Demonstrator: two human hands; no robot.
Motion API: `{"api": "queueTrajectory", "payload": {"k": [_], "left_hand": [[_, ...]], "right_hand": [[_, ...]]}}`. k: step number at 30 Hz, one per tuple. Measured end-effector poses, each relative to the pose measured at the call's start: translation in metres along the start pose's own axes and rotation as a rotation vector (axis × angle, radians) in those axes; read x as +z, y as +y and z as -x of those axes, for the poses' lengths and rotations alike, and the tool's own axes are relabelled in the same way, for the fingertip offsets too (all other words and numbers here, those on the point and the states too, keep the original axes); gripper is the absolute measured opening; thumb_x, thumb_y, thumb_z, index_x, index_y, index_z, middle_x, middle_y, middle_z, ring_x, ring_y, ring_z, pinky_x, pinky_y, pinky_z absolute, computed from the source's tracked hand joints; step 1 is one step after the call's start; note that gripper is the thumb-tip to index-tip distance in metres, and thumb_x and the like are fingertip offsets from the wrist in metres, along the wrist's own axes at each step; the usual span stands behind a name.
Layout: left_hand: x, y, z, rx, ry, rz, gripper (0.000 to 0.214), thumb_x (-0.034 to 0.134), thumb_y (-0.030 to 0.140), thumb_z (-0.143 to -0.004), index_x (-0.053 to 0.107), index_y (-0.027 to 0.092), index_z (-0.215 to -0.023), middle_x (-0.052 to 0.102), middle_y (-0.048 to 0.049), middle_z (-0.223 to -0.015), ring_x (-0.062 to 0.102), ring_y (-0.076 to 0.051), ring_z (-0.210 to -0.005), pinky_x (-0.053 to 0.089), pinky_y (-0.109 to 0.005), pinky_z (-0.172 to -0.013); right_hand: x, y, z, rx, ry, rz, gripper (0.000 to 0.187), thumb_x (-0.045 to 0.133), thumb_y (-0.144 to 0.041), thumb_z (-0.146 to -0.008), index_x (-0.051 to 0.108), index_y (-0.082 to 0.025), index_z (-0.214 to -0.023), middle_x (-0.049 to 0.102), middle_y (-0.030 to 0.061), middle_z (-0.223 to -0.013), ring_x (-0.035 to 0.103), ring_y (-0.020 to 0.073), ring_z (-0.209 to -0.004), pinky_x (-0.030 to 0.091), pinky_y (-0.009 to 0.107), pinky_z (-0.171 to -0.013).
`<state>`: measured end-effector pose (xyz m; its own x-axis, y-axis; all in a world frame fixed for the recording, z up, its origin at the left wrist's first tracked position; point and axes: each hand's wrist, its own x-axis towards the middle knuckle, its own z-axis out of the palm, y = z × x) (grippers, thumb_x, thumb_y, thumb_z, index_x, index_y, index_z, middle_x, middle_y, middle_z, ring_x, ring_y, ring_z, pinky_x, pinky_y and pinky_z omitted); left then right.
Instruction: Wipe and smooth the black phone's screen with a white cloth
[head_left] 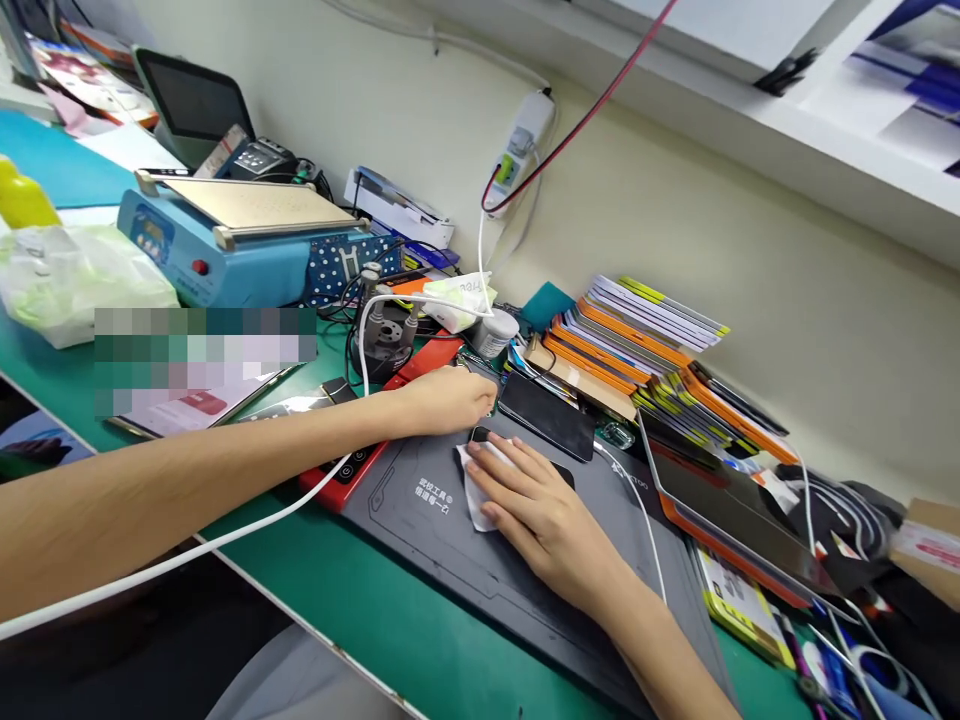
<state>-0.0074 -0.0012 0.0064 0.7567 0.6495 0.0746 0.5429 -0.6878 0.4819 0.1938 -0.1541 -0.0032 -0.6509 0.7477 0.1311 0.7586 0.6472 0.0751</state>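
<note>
My right hand [544, 510] lies flat with its fingers stretched out, pressing a white tissue [474, 492] onto a dark phone [562, 474]. Most of that phone is covered by the hand. Under it is a grey work mat [450, 545] with white print. My left hand [454, 398] is closed, fingers curled, just beyond the tissue near the mat's red end [337, 490]. Whatever those fingers may hold is hidden. A second dark phone [547, 413] lies on the mat right of my left hand, and a white cable [645, 510] runs close to its end.
Stacked orange and yellow-edged boxes [600, 335] line the wall. A blue machine with a flat plate [217, 265] stands left, near a tablet [202, 395]. A white cable [247, 530] crosses my left forearm. A dark glossy panel [735, 500] and tools [832, 660] are at right.
</note>
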Motion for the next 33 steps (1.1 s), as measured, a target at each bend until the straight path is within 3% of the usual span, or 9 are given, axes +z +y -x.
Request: {"api": "queueTrajectory", "payload": {"k": [5, 8, 12, 16, 22, 26, 31, 33], "left_hand": [[0.0, -0.001, -0.001, -0.005, 0.005, 0.015, 0.03, 0.043, 0.021, -0.101, 0.072, 0.022, -0.093, 0.08, -0.0036, -0.1, 0.072, -0.021, -0.091, 0.05, -0.027, -0.077], [0.002, -0.003, -0.003, -0.007, 0.002, 0.022, 0.029, 0.045, 0.024, -0.101, 0.073, 0.023, -0.093, 0.079, -0.0038, -0.099, 0.072, -0.023, -0.092, 0.051, -0.029, -0.079], [0.003, -0.002, -0.003, -0.017, 0.0, 0.007, 0.03, 0.042, 0.023, -0.101, 0.072, 0.022, -0.095, 0.079, -0.0057, -0.101, 0.072, -0.024, -0.093, 0.051, -0.03, -0.079], [0.005, -0.002, -0.003, -0.031, 0.007, -0.004, 0.03, 0.042, 0.025, -0.102, 0.072, 0.021, -0.095, 0.08, -0.0075, -0.102, 0.073, -0.026, -0.095, 0.051, -0.032, -0.081], [0.006, -0.003, -0.004, -0.037, 0.022, -0.004, 0.03, 0.043, 0.026, -0.103, 0.072, 0.021, -0.094, 0.08, -0.0083, -0.103, 0.074, -0.026, -0.096, 0.052, -0.032, -0.081], [0.006, -0.001, -0.004, -0.039, 0.037, -0.003, 0.031, 0.041, 0.022, -0.102, 0.07, 0.021, -0.092, 0.08, -0.0082, -0.102, 0.074, -0.025, -0.095, 0.052, -0.031, -0.081], [0.007, -0.003, -0.005, -0.032, 0.047, 0.031, 0.029, 0.045, 0.025, -0.102, 0.072, 0.021, -0.092, 0.08, -0.0088, -0.103, 0.074, -0.027, -0.098, 0.052, -0.032, -0.083], [0.007, -0.003, -0.004, -0.037, 0.045, 0.04, 0.029, 0.045, 0.026, -0.103, 0.072, 0.021, -0.092, 0.08, -0.009, -0.104, 0.074, -0.027, -0.098, 0.051, -0.032, -0.082]], "right_hand": [[-0.002, 0.009, 0.01, -0.036, 0.01, 0.038, 0.05, 0.047, -0.025, -0.111, 0.044, -0.023, -0.162, 0.045, -0.0032, -0.166, 0.027, 0.0222, -0.163, 0.034, 0.049, -0.132], [-0.002, 0.017, 0.016, -0.028, 0.027, 0.044, 0.051, 0.05, -0.025, -0.11, 0.045, -0.024, -0.161, 0.049, -0.0025, -0.163, 0.029, 0.0222, -0.162, 0.038, 0.049, -0.13], [-0.001, 0.006, -0.001, -0.048, -0.001, 0.007, 0.045, 0.046, -0.029, -0.112, 0.053, -0.019, -0.156, 0.049, 0.0005, -0.163, 0.036, 0.0243, -0.159, 0.037, 0.049, -0.131], [-0.005, 0.006, -0.005, -0.077, -0.046, -0.03, 0.048, 0.047, -0.029, -0.112, 0.048, -0.021, -0.16, 0.048, 0.0025, -0.163, 0.038, 0.0236, -0.158, 0.036, 0.051, -0.131], [-0.006, 0.027, -0.01, 0.043, -0.023, -0.042, 0.048, 0.045, -0.027, -0.111, 0.05, -0.027, -0.159, 0.056, 0.0042, -0.157, 0.043, 0.0281, -0.155, 0.039, 0.061, -0.128], [-0.005, 0.025, -0.021, 0.078, -0.025, -0.033, 0.046, 0.044, -0.029, -0.112, 0.054, -0.028, -0.157, 0.058, 0.0033, -0.156, 0.039, 0.0257, -0.157, 0.036, 0.058, -0.13], [-0.012, 0.026, -0.012, 0.126, -0.041, 0.004, 0.047, 0.041, -0.026, -0.112, 0.055, -0.024, -0.156, 0.061, 0.0069, -0.153, 0.047, 0.031, -0.151, 0.045, 0.063, -0.122], [-0.01, 0.024, -0.015, 0.132, -0.052, 0.002, 0.047, 0.04, -0.028, -0.112, 0.055, -0.022, -0.156, 0.058, 0.0076, -0.155, 0.046, 0.0307, -0.152, 0.044, 0.063, -0.124]]}}
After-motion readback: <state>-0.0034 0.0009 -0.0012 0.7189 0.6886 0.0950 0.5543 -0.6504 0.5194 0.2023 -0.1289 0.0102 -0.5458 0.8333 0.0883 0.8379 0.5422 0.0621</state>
